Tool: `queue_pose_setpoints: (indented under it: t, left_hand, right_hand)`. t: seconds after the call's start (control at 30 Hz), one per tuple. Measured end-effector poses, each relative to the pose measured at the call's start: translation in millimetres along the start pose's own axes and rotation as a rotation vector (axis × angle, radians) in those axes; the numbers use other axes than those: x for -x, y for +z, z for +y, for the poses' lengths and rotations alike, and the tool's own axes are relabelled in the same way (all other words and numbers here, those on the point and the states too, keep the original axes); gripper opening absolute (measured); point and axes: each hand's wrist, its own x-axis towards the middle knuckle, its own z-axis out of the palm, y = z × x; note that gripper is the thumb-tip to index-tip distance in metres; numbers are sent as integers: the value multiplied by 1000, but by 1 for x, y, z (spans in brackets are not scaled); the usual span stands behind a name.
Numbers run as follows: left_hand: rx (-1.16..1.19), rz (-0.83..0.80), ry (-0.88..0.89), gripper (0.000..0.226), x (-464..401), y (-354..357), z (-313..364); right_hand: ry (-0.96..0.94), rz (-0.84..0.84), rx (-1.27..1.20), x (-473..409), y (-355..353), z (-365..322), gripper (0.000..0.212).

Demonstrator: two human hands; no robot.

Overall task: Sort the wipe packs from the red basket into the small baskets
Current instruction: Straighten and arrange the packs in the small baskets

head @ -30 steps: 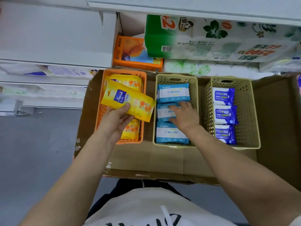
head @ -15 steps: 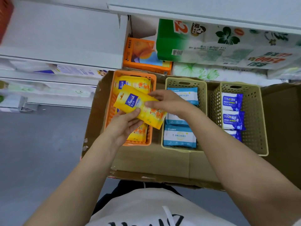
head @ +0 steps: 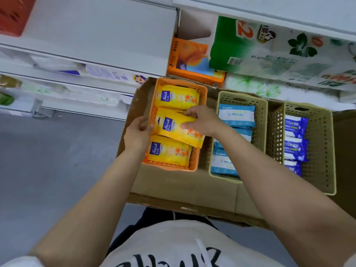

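Observation:
A yellow wipe pack (head: 173, 130) lies tilted in the middle of the orange basket (head: 201, 93), between two other yellow packs. My left hand (head: 137, 134) grips its left edge over the basket's left wall. My right hand (head: 202, 120) pinches its upper right part, thumb on top. The middle beige basket (head: 260, 120) holds light blue packs (head: 237, 115), partly hidden by my right forearm. The right beige basket (head: 325, 143) holds dark blue packs (head: 294, 128). A corner of the red basket (head: 11, 16) shows at the top left on a shelf.
All three small baskets stand in a shallow cardboard box (head: 185, 189) in front of me. Behind it, a shelf holds an orange tissue box (head: 190, 60) and green-white paper packs (head: 269, 53). White shelves (head: 86, 35) run at the left above grey floor (head: 48, 170).
My right hand left the light blue packs, crossed to the yellow pack and took hold of it. Both hands lowered the pack from above the orange basket down into its middle.

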Motion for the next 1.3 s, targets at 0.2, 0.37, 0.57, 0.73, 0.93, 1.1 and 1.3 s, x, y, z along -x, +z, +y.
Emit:
queue_pose_setpoints:
  t: [0.2, 0.37, 0.57, 0.73, 0.93, 1.1, 1.3]
  left_hand:
    - [30, -88, -52, 24, -8, -9, -9]
    - [42, -126, -24, 20, -10, -11, -10]
    - [55, -167, -31, 21, -12, -12, -12]
    - [57, -195, -25, 26, -14, -15, -15]
    - [91, -198, -14, 27, -12, -14, -20]
    - [87, -149, 1, 26, -6, -10, -19]
    - [-104, -26, 40, 30, 15, -14, -2]
  right_hand:
    - [-38, 40, 112, -16, 15, -10, 43]
    - [-32, 167, 287, -16, 28, -16, 47]
    - [-79, 385, 685, -5, 39, -21, 45]
    - [-29, 186, 423, 2, 42, -13, 68]
    - [-30, 244, 419, 0, 53, -12, 68]
    - [-37, 234, 435, 2, 53, -12, 69]
    - [-88, 244, 474, 20, 41, -17, 63]
